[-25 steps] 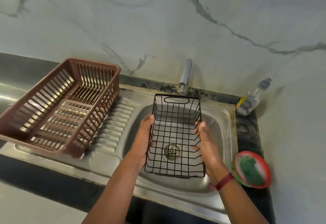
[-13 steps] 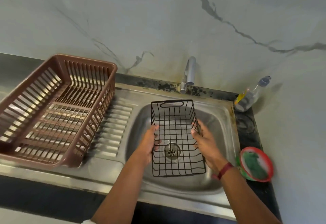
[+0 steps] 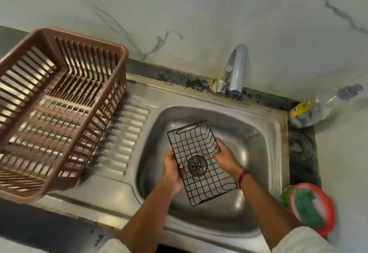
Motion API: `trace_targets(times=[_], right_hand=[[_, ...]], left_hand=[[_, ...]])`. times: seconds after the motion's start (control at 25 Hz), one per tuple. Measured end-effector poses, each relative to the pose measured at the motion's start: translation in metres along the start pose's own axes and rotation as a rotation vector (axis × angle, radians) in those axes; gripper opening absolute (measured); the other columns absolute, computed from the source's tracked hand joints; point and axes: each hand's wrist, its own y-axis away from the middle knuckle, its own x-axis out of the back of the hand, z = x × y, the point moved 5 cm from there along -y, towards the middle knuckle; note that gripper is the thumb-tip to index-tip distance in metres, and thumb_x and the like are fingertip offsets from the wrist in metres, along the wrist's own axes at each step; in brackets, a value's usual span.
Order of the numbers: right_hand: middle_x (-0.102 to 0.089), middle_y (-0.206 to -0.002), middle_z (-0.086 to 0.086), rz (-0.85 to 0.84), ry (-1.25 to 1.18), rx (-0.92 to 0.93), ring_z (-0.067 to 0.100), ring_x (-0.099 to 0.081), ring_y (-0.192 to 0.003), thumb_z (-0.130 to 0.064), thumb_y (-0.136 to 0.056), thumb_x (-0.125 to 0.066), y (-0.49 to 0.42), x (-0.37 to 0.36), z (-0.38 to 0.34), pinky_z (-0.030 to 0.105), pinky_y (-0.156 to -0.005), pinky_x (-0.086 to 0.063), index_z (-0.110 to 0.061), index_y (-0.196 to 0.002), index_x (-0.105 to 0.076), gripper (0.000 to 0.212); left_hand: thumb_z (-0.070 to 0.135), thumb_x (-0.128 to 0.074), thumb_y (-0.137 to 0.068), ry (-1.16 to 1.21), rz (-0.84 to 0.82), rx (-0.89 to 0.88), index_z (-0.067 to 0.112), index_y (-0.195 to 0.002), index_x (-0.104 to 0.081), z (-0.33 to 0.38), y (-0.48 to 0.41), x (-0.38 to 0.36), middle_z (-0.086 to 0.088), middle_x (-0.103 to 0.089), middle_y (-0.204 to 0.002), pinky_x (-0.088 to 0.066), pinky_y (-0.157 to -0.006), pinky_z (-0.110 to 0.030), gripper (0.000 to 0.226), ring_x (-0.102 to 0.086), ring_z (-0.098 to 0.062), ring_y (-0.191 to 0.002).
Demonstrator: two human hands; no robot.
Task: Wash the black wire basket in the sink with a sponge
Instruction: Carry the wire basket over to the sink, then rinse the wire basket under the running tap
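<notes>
The left hand [image 3: 172, 170] and right hand [image 3: 225, 157] gripped the 2 long sides of the black wire basket [image 3: 196, 145], fingers curled on the wire. Its long axis ran away from the person. The green sponge [image 3: 307, 207] lay right of the sink [image 3: 275, 133], nearest the right hand.

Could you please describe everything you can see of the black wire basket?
The black wire basket is a shallow, empty rectangular tray of thin dark wire in a square grid, with low sides and an oblong handle loop at its far end. It is held in the sink over the drain, askew, far end leftward. The left hand grips its left side, the right hand its right side.
</notes>
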Motion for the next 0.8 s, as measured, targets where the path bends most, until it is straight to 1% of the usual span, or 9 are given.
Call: trace_targets(times=[0.08,0.2,0.28,0.36,0.4,0.52,0.64,0.72,0.8], right_hand=[[-0.041,-0.125,-0.005,-0.027,0.024,-0.025,0.012,-0.051,-0.070,0.003,-0.092,-0.042,-0.012,0.000,0.005,0.027,-0.062,-0.047,-0.035,-0.153,-0.025,0.074],[-0.042,-0.145,0.003,-0.058,0.064,-0.041,0.013,-0.058,-0.080,0.006,-0.090,-0.039,-0.025,0.002,0.012,0.024,-0.060,-0.048,-0.036,-0.154,-0.025,0.077],[-0.039,-0.153,0.008,-0.070,0.092,-0.040,0.015,-0.064,-0.088,0.009,-0.089,-0.037,-0.031,0.003,0.014,0.025,-0.061,-0.048,-0.036,-0.153,-0.025,0.079],[-0.039,-0.153,0.009,-0.078,0.112,-0.035,0.024,-0.063,-0.110,0.011,-0.087,-0.035,-0.036,0.003,0.017,0.027,-0.068,-0.049,-0.036,-0.153,-0.027,0.081],[-0.039,-0.153,0.009,-0.077,0.119,-0.037,0.025,-0.059,-0.119,0.011,-0.087,-0.034,-0.039,0.003,0.018,0.025,-0.069,-0.050,-0.037,-0.153,-0.027,0.082],[-0.041,-0.153,0.008,-0.086,0.130,-0.028,0.021,-0.049,-0.131,0.011,-0.085,-0.035,-0.045,0.004,0.022,0.023,-0.076,-0.053,-0.038,-0.151,-0.030,0.082],[-0.044,-0.151,0.004,-0.060,0.141,0.012,0.027,-0.058,-0.121,0.010,-0.087,-0.041,-0.035,0.007,0.011,0.036,-0.082,-0.056,-0.030,-0.149,-0.038,0.074],[-0.050,-0.145,0.006,0.106,0.124,0.085,0.030,-0.056,-0.123,0.005,-0.093,-0.047,-0.026,0.022,-0.014,0.037,-0.091,-0.054,-0.020,-0.147,-0.043,0.059],[-0.053,-0.142,0.004,0.342,0.063,0.214,0.019,-0.055,-0.123,-0.001,-0.096,-0.051,-0.012,0.044,-0.052,0.028,-0.098,-0.048,-0.016,-0.142,-0.047,0.049]], left_hand=[[0.077,-0.023,-0.096,0.025,0.030,0.064,0.022,-0.142,-0.059,-0.015,-0.015,0.003,-0.010,-0.062,-0.143,-0.047,-0.105,-0.044,0.081,-0.060,-0.030,-0.128],[0.081,-0.023,-0.094,-0.020,0.116,0.063,0.027,-0.157,-0.040,-0.023,-0.021,0.003,-0.006,-0.051,-0.154,-0.044,-0.098,-0.036,0.085,-0.053,-0.028,-0.135],[0.097,-0.037,-0.073,-0.020,0.119,0.037,0.032,-0.159,-0.034,-0.031,-0.037,0.008,-0.008,-0.047,-0.158,-0.045,-0.105,-0.041,0.108,-0.054,-0.029,-0.134],[0.105,-0.054,-0.045,0.047,0.047,0.047,0.036,-0.160,-0.030,-0.047,-0.060,0.015,-0.010,-0.042,-0.161,-0.041,-0.113,-0.049,0.136,-0.053,-0.031,-0.135],[0.104,-0.055,-0.044,0.035,0.025,0.075,0.037,-0.161,-0.029,-0.050,-0.061,0.013,-0.010,-0.041,-0.162,-0.040,-0.114,-0.051,0.137,-0.053,-0.032,-0.136],[0.089,-0.036,-0.083,0.001,0.074,0.047,0.032,-0.160,-0.032,-0.033,-0.038,0.004,-0.009,-0.045,-0.157,-0.044,-0.111,-0.050,0.095,-0.056,-0.033,-0.131],[0.082,-0.032,-0.089,-0.004,0.082,0.076,0.025,-0.154,-0.044,-0.030,-0.041,0.008,-0.013,-0.058,-0.146,-0.053,-0.100,-0.047,0.087,-0.063,-0.032,-0.120],[0.079,-0.038,-0.091,-0.064,0.075,0.105,0.021,-0.154,-0.044,-0.025,-0.034,0.010,-0.016,-0.056,-0.149,-0.049,-0.106,-0.052,0.086,-0.060,-0.033,-0.125],[0.066,-0.045,-0.098,-0.163,0.164,0.121,0.022,-0.157,-0.039,-0.017,-0.022,0.013,-0.011,-0.044,-0.159,-0.036,-0.118,-0.053,0.073,-0.046,-0.033,-0.140]])
